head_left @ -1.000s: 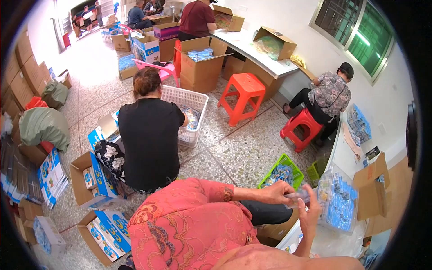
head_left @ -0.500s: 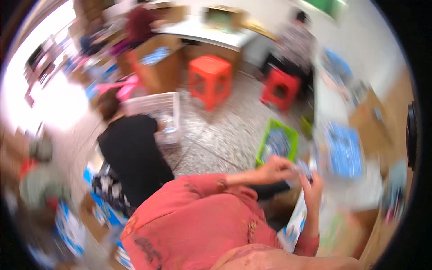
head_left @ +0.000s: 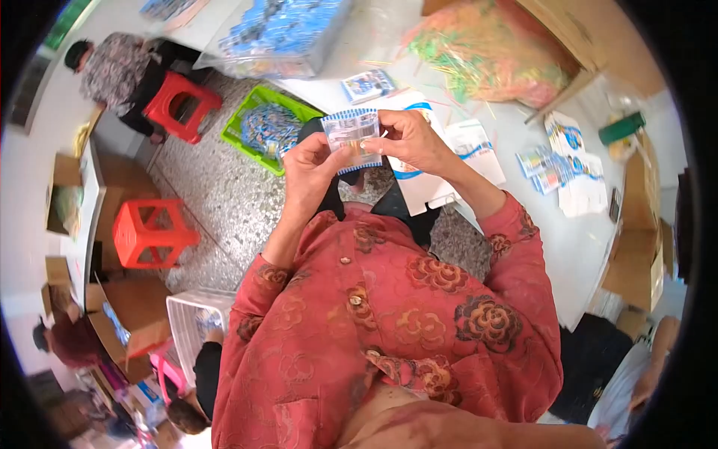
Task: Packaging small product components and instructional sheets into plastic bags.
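Both my hands hold one small flat packet (head_left: 350,139) with a clear face and a blue-and-white striped border, raised in front of my chest. My left hand (head_left: 310,170) grips its lower left side. My right hand (head_left: 411,138) pinches its right edge with the fingertips. My red flowered sleeves fill the lower middle of the picture. Beneath the hands lie white sheets with blue print (head_left: 426,187) at the edge of a white table (head_left: 553,239).
A green basket (head_left: 238,129) of blue packets stands on the speckled floor to the left, near two red stools (head_left: 183,105) (head_left: 149,233). The table carries loose packets (head_left: 561,168), a bag of coloured sticks (head_left: 493,45) and cardboard boxes (head_left: 636,251). A seated person (head_left: 112,67) is at the upper left.
The view has swung from the room and a person crouched ahead down onto my own hands. The packet is now held close in both hands at the middle of the picture.
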`<state>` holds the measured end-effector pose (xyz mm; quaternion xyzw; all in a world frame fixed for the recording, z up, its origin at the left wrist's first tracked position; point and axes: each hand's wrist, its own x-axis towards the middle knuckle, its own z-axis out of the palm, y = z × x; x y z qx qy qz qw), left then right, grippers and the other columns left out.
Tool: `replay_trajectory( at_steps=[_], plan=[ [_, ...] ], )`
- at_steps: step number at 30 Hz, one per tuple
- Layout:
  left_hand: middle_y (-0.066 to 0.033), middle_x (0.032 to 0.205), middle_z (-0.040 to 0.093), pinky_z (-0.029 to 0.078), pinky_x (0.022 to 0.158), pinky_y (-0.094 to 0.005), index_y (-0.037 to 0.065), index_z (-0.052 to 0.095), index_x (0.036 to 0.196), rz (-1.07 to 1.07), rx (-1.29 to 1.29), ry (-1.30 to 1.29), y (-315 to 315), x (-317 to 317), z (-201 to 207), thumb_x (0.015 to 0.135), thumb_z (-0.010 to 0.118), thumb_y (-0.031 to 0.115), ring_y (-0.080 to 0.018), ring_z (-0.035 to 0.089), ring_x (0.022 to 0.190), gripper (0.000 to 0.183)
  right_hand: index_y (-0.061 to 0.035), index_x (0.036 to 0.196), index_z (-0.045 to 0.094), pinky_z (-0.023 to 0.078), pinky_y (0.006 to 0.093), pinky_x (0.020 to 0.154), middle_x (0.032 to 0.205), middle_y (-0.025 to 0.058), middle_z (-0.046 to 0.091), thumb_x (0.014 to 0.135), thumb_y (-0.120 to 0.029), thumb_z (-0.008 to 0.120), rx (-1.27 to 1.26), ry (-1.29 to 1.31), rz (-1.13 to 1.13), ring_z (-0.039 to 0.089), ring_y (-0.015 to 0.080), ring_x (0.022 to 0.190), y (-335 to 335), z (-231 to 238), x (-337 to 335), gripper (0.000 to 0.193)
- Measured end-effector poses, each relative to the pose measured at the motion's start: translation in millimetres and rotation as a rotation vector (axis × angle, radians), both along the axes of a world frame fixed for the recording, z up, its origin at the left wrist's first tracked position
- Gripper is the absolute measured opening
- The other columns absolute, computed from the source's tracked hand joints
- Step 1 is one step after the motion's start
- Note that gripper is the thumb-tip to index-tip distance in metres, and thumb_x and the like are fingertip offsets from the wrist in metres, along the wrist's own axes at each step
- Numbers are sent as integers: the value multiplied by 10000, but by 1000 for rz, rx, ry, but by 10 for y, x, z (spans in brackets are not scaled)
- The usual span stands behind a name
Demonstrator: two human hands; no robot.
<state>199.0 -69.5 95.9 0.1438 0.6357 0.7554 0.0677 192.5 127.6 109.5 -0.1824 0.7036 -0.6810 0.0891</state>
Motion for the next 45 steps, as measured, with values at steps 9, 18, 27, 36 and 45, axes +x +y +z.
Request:
replay_trajectory(
  at_steps=[9, 18, 27, 36, 45],
  plan=[
    [-58, 913, 639, 477, 692, -226, -51, 597, 994, -172, -61, -32, 537, 38, 13, 807, 635, -10, -93, 581, 788, 195, 5, 898, 624, 445, 239, 627, 744, 24, 589, 807, -146, 657, 261, 114, -257, 528, 60, 719, 478, -105, 363, 179],
    [-42, 899, 639, 468, 700, -215, -36, 593, 1024, -383, -172, 26, 972, -28, -192, 819, 626, 3, -74, 579, 788, 211, 28, 893, 625, 486, 264, 653, 754, 70, 621, 793, -136, 651, 274, 89, -391, 559, 72, 722, 880, -304, 662, 194],
    [-64, 931, 631, 455, 767, -219, -41, 591, 1016, -308, -305, 156, 882, -536, -549, 844, 581, -8, -101, 581, 847, 175, 15, 890, 557, 426, 266, 511, 617, 56, 557, 762, -115, 665, 403, 130, -1293, 489, 87, 555, 2394, -945, 1015, 213],
    [-33, 870, 635, 450, 709, -198, -44, 612, 963, -287, -428, 140, 985, -675, -739, 845, 596, 14, -79, 576, 799, 132, 9, 891, 541, 439, 357, 536, 663, 140, 580, 725, -193, 684, 844, 75, -1536, 572, 269, 588, 2475, -1106, 1124, 298],
    [-54, 953, 631, 479, 725, -243, 37, 584, 1088, -585, -471, 352, 1885, -543, -561, 817, 619, 58, -117, 586, 840, 274, -85, 1235, 458, 475, 374, 760, 1160, 144, 521, 761, -170, 653, 921, 177, -1591, 600, 308, 844, 2308, -932, 1553, 519]
  ],
)
